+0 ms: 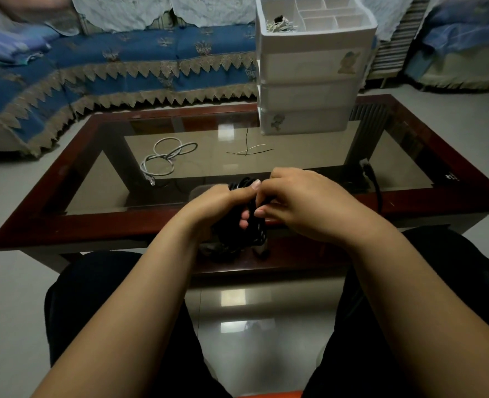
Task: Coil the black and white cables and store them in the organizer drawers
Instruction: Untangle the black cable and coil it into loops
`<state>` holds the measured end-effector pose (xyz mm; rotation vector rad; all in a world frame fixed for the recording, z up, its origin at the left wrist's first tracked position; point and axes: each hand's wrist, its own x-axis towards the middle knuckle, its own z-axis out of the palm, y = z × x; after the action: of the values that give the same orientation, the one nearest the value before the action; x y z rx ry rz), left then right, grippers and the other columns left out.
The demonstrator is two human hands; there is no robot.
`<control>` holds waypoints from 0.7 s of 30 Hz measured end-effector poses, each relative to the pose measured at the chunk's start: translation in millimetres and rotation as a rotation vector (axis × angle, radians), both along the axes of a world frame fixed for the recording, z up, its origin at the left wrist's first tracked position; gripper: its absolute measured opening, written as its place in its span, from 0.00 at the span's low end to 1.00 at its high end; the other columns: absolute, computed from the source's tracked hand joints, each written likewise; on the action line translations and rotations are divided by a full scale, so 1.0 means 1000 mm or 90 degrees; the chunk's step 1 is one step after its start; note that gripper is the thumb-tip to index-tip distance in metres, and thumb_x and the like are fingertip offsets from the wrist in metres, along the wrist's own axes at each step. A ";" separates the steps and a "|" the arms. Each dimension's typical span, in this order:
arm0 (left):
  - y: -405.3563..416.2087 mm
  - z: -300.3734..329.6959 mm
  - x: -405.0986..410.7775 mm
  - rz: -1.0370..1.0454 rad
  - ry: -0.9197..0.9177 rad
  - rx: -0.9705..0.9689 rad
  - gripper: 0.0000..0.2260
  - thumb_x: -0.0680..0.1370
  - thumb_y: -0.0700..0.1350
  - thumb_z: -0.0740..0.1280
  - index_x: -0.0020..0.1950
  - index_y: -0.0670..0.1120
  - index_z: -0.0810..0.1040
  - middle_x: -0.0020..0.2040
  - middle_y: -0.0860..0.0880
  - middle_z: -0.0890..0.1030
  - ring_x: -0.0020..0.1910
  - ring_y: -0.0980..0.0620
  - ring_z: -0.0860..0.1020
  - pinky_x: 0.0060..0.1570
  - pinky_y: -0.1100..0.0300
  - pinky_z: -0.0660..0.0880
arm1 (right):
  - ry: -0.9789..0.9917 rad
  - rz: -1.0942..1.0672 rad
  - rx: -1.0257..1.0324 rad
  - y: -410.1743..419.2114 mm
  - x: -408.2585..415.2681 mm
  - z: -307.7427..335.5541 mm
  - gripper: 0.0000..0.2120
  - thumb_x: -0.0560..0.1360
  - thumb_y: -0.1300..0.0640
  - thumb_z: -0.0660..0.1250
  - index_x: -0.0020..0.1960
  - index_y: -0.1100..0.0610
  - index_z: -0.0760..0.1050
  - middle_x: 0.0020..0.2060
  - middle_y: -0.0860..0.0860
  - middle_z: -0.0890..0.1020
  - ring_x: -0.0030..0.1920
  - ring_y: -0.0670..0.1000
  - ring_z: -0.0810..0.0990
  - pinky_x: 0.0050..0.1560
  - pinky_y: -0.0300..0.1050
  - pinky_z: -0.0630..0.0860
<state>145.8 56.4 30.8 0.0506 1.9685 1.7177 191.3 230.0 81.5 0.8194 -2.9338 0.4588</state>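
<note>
Two hands meet over the near wooden rim of the glass-topped coffee table [99, 225], and both are busy: the left hand [220, 205] has its fingers curled round a bundle of black cable [252, 231], thumb pressed across the top loops, while the right hand [303, 202] pinches the same bundle from the other side. The coil hangs roughly upright, its long axis running from the fingers down toward the table edge, with a loose end trailing at the bottom near the rim. Out on the glass there is open room between the hands and the far side. To the left lies the white cable [165, 159] in loose loops, flat on the glass, its plug end pointing toward the near edge. Toward the middle, a few thin wire ties [250, 150] lie crossed. At the far right stands the white organizer [309, 90], three drawers stacked, its top tray divided into compartments, one holding a tangle of ties. Another black lead [375, 182] drapes over the right side. A blue-covered sofa [122, 67] runs behind.
</note>
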 end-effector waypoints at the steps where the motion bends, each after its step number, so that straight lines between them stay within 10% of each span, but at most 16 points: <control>1: -0.003 0.000 -0.002 0.014 -0.028 0.031 0.14 0.77 0.53 0.67 0.40 0.44 0.75 0.28 0.49 0.74 0.26 0.54 0.73 0.27 0.64 0.72 | -0.017 0.001 0.001 0.004 0.000 0.003 0.08 0.75 0.46 0.65 0.52 0.46 0.77 0.47 0.45 0.75 0.49 0.47 0.74 0.48 0.46 0.73; 15: 0.020 -0.010 0.015 -0.005 -0.023 0.018 0.18 0.80 0.56 0.61 0.42 0.42 0.75 0.28 0.48 0.76 0.26 0.51 0.75 0.32 0.60 0.74 | 0.073 -0.024 -0.034 0.007 -0.015 -0.008 0.10 0.73 0.41 0.66 0.49 0.46 0.72 0.41 0.42 0.73 0.42 0.45 0.72 0.34 0.37 0.63; 21: 0.020 -0.015 0.025 -0.050 -0.149 0.133 0.30 0.74 0.70 0.52 0.41 0.42 0.73 0.26 0.49 0.73 0.23 0.54 0.73 0.28 0.63 0.73 | -0.164 -0.045 -0.352 0.018 -0.034 -0.015 0.11 0.72 0.51 0.71 0.40 0.52 0.69 0.33 0.45 0.74 0.33 0.38 0.75 0.34 0.34 0.70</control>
<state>171.1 76.1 15.5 0.0007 1.5963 1.7843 157.7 248.3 66.1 0.6115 -2.7900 1.3740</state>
